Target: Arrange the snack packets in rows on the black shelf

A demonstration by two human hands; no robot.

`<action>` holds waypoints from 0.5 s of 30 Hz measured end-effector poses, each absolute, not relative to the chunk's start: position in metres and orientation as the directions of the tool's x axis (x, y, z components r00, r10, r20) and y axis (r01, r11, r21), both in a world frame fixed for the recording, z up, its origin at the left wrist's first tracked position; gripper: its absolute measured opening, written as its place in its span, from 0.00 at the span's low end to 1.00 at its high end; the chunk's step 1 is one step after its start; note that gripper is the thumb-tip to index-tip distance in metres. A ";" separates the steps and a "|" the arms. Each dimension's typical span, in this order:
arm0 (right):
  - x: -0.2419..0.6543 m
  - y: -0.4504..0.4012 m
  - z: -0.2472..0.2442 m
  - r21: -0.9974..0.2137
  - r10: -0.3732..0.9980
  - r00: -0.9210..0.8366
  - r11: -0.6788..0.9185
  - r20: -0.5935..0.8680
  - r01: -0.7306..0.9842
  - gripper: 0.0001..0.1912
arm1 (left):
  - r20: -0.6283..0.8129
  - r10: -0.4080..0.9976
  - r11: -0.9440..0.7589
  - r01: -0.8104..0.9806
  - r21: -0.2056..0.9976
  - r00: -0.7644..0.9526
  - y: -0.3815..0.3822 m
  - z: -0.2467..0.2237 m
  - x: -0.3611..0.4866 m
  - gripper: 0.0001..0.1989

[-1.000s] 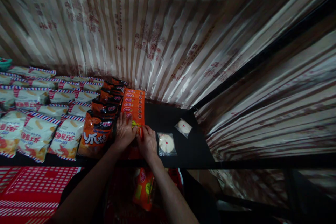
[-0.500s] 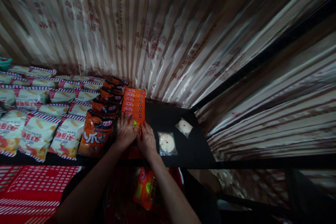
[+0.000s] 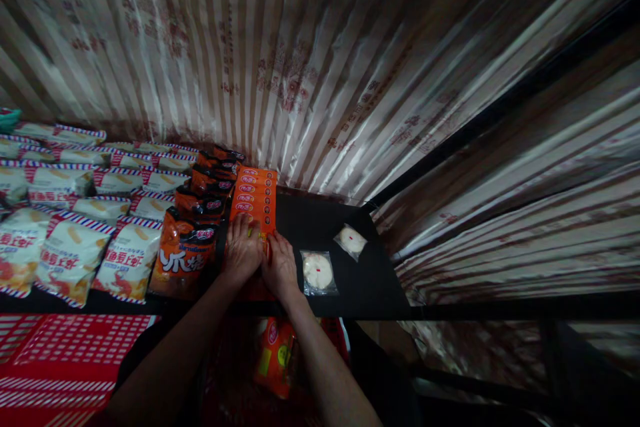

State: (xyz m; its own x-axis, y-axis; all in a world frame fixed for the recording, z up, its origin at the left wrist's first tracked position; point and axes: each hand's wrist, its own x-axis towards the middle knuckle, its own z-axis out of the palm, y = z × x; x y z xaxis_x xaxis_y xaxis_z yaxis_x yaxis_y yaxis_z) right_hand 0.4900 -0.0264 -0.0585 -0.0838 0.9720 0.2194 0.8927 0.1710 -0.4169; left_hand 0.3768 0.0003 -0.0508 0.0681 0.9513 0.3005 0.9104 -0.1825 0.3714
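A row of overlapping orange packets [image 3: 257, 197] lies on the black shelf [image 3: 373, 290]. Over the near part of the row rests my left hand [image 3: 242, 253], its fingers stretched forward on the packets. My right hand [image 3: 280, 265] lies close beside it at the row's right edge, fingers extended. Part of the front packet is hidden beneath both hands. Left of my left hand stand orange and black snack bags [image 3: 183, 257] in a line. To the right of my right hand are two round white items in clear wrappers, one nearer [image 3: 319, 271] and one farther back [image 3: 352, 239].
Several rows of white snack bags [image 3: 125, 260] fill the shelf's left side. Below sit a red basket [image 3: 70, 350] and another holding an orange packet [image 3: 275, 357]. Striped sheeting [image 3: 295, 67] hangs behind, with a black bar [image 3: 480, 127] slanting at the right.
My left hand has shifted slightly left on the orange packets, its fingers still spread over them. My right hand has barely moved.
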 end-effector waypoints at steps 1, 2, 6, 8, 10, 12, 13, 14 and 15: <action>0.490 -0.026 -0.060 -0.420 0.970 -0.086 0.177 0.228 0.890 0.23 | 0.301 0.951 -0.186 0.913 0.364 0.073 0.001 -0.051 0.377 0.21; 0.490 -0.026 -0.061 -0.424 0.968 -0.085 0.181 0.235 0.887 0.23 | 0.303 0.950 -0.187 0.915 0.358 0.075 0.001 -0.052 0.377 0.21; 0.491 -0.025 -0.063 -0.446 0.966 -0.071 0.178 0.247 0.877 0.23 | 0.320 0.945 -0.180 0.917 0.356 0.062 0.002 -0.054 0.377 0.22; 0.493 -0.026 -0.063 -0.455 0.967 -0.063 0.173 0.247 0.873 0.24 | 0.323 0.945 -0.176 0.912 0.369 0.052 0.001 -0.054 0.378 0.22; 0.494 -0.028 -0.061 -0.461 0.966 -0.062 0.176 0.251 0.870 0.25 | 0.321 0.946 -0.176 0.905 0.387 0.048 -0.002 -0.052 0.380 0.21; 0.495 -0.032 -0.058 -0.463 0.960 -0.063 0.189 0.273 0.866 0.25 | 0.329 0.943 -0.193 0.897 0.398 0.057 -0.004 -0.049 0.382 0.21; 0.496 -0.035 -0.057 -0.464 0.955 -0.062 0.197 0.291 0.863 0.25 | 0.339 0.938 -0.206 0.892 0.403 0.064 -0.006 -0.047 0.383 0.21; 0.496 -0.038 -0.056 -0.466 0.949 -0.062 0.208 0.310 0.860 0.24 | 0.352 0.933 -0.222 0.885 0.409 0.072 -0.009 -0.045 0.384 0.20; 0.496 -0.043 -0.054 -0.467 0.941 -0.063 0.221 0.331 0.856 0.24 | 0.365 0.928 -0.242 0.876 0.418 0.083 -0.011 -0.044 0.385 0.19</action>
State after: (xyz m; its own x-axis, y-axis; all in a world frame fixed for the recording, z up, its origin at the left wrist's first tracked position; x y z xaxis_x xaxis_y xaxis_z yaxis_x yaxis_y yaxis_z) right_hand 0.4961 -0.0426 -0.0541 -0.0629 0.9415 0.3312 0.8562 0.2215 -0.4668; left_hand 0.3854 -0.0114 -0.0438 0.0828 0.9275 0.3645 0.8757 -0.2423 0.4177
